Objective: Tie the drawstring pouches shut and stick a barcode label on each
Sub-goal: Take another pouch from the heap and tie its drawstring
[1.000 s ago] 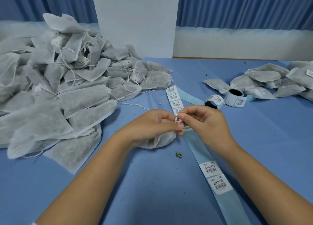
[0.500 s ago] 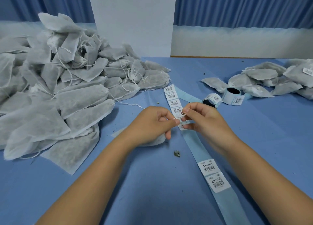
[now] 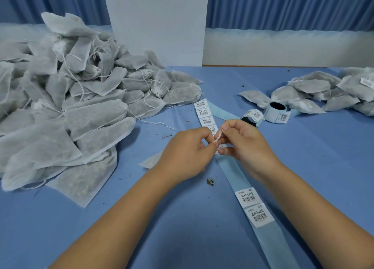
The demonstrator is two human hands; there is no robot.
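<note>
Blue table cloth (image 3: 141,218) lies bare near the person, between the pouch heap (image 3: 70,110) and the label strip (image 3: 229,168), where left hand (image 3: 186,153) and right hand (image 3: 244,145), knuckles up, both pinch the white drawstring (image 3: 218,137) of a pale pouch (image 3: 149,163) mostly hidden under the left palm.

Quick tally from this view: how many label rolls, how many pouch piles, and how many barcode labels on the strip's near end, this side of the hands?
Label rolls: 2
Pouch piles: 2
Near-end barcode labels: 2
Total: 6
</note>
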